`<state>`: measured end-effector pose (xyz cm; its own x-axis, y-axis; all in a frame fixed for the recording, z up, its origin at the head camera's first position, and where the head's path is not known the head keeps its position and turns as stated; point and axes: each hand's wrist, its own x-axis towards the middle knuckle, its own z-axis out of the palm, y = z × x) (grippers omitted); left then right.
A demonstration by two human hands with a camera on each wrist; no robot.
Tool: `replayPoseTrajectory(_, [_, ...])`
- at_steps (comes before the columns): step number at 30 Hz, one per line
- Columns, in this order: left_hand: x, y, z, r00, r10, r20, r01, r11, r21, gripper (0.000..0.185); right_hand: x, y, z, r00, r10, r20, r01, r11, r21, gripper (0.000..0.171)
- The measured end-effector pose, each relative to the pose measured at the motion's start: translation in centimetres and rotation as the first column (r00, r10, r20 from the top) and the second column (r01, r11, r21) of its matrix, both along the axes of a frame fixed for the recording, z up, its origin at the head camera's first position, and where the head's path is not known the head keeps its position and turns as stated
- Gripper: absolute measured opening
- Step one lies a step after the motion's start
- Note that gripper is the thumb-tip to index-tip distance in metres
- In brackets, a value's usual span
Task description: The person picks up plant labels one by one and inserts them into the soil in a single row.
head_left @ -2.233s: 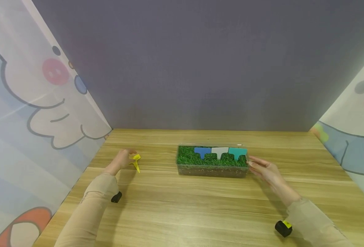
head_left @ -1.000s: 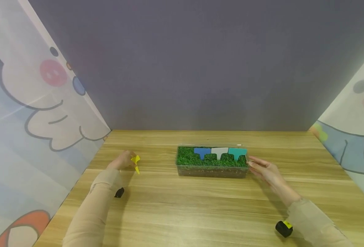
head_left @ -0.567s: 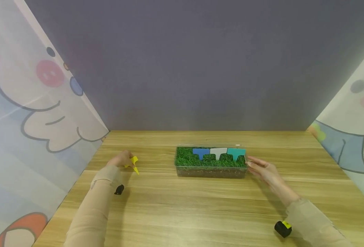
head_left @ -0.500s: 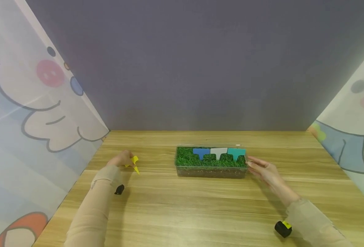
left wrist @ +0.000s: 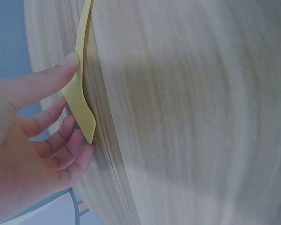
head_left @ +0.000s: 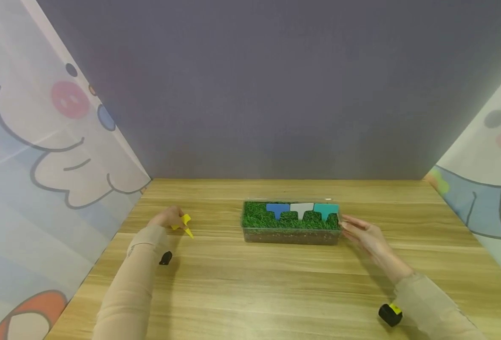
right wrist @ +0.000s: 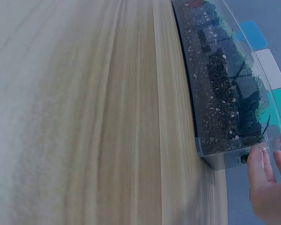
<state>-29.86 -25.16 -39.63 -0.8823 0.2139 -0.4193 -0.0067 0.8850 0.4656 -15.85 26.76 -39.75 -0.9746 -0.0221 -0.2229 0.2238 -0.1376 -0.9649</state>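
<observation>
Pinching yellow tag [head_left: 186, 224], left hand [head_left: 168, 218]; table edge near.

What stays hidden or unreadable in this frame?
- Yellow plastic plant tag: top cut off by left wrist frame edge; tiny in head view.
- Blue, white and teal tags: stems buried in grass.
- Right hand: mostly cropped, right wrist view.
- Left hand: fingers too small, head view.

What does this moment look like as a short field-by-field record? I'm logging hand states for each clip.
left hand: pinches the yellow plant label, its tip at the table
right hand: fingertips touch the right end of the clear planter box
planter contents: soil below, green grass on top
labels standing in grass: blue label, white label, teal label
</observation>
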Motion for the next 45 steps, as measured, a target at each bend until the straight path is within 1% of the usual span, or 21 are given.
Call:
replayPoseTrajectory(6, [0.0,0.3,0.1,0.999,0.026,0.019,-0.026,1.0,-0.005,0.029,0.1,0.1,0.1,1.0,0.002,0.022,-0.002,1.0,0.015,0.065])
replayPoseTrajectory(7, [0.1,0.3,0.1,0.999,0.039,0.024,-0.039,0.999,-0.004,0.029,0.1,0.1,0.1,1.0,0.001,0.026,-0.001,1.0,0.019,0.065])
replayPoseTrajectory(11, [0.1,0.2,0.1,0.999,0.041,0.018,-0.041,0.999,0.007,0.033,0.1,0.0,0.1,1.0,0.003,0.023,-0.003,1.0,0.018,0.065])
replayPoseTrajectory(15, [0.1,-0.2,-0.1,1.0,0.025,-0.006,-0.025,1.0,0.008,0.037,0.0,0.1,0.0,1.0,0.004,0.022,-0.004,1.0,0.017,0.066])
replayPoseTrajectory(17, [0.0,-0.5,-0.1,1.0,0.011,-0.015,-0.011,1.0,0.024,0.039,0.0,0.1,0.0,1.0,0.001,0.022,-0.002,1.0,0.018,0.066])
replayPoseTrajectory(18, [0.0,-0.8,-0.2,1.0,0.002,-0.021,-0.001,0.999,0.034,0.04,0.0,0.0,0.0,1.0,0.0,0.023,0.0,1.0,0.017,0.067])
replayPoseTrajectory(19, [0.0,-1.0,-0.2,1.0,0.005,-0.023,-0.004,0.999,0.047,0.042,0.0,0.0,0.0,1.0,-0.001,0.023,0.0,1.0,0.018,0.067])
replayPoseTrajectory(22, [-0.1,-1.6,-0.1,0.999,0.015,-0.047,-0.009,0.993,0.118,0.042,-0.1,0.1,0.0,1.0,-0.001,0.028,0.001,1.0,0.016,0.066])
replayPoseTrajectory(25, [-0.1,-2.0,0.3,0.996,0.052,-0.072,-0.036,0.979,0.2,0.04,-0.1,0.1,0.0,0.999,0.002,0.035,-0.002,1.0,0.016,0.067])
replayPoseTrajectory(27, [-0.1,-2.0,0.6,0.995,0.052,-0.084,-0.029,0.968,0.248,0.037,-0.1,0.1,0.0,0.999,0.002,0.033,-0.002,1.0,0.016,0.067])
replayPoseTrajectory(29, [-0.1,-1.9,1.0,0.995,0.06,-0.081,-0.035,0.958,0.285,0.035,-0.1,0.1,0.0,1.0,0.0,0.029,0.0,1.0,0.01,0.066])
replayPoseTrajectory(34, [0.2,-1.2,1.9,0.998,0.02,-0.067,0.0,0.954,0.299,0.029,-0.1,0.1,-0.1,0.999,-0.005,0.031,0.006,1.0,-0.007,0.062])
replayPoseTrajectory(37, [0.6,-0.7,2.6,0.998,-0.028,-0.057,0.044,0.952,0.304,0.026,-0.2,0.2,-0.1,0.999,-0.008,0.035,0.008,1.0,-0.005,0.06])
replayPoseTrajectory(40, [1.0,0.0,3.3,0.996,-0.068,-0.054,0.082,0.948,0.306,0.022,-0.2,0.1,-0.1,0.999,-0.007,0.031,0.007,1.0,0.003,0.061])
replayPoseTrajectory(45, [1.8,1.0,4.4,0.988,-0.128,-0.093,0.149,0.947,0.284,0.018,-0.2,0.1,-0.1,1.0,0.003,0.024,-0.004,1.0,0.011,0.065])
